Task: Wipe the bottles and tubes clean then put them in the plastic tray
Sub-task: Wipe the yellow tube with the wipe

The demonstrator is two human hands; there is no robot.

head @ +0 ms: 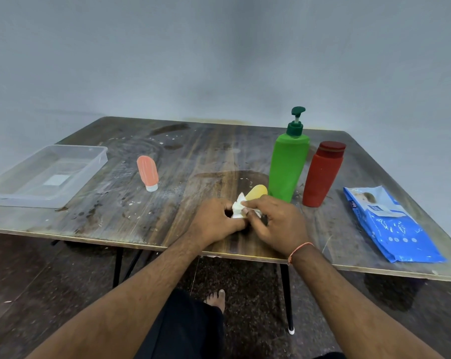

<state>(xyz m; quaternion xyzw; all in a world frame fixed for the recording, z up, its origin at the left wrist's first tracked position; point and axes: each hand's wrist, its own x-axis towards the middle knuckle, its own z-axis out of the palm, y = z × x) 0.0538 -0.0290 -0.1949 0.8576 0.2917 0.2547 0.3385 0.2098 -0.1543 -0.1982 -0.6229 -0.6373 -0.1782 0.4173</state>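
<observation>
Two bottles, green [287, 167] and red [322, 174]; two tubes, pink [148, 172] and yellow [256, 192]; one tray [94, 161]; one wipe pack [390, 226].

Blue wipes pack [390, 224], wooden table [193, 156]

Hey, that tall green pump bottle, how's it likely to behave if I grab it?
The green pump bottle looks tall and narrow-based, so a high push may tip it. Its smooth plastic could be slippery. Its weight can't be judged: it is opaque.
</observation>
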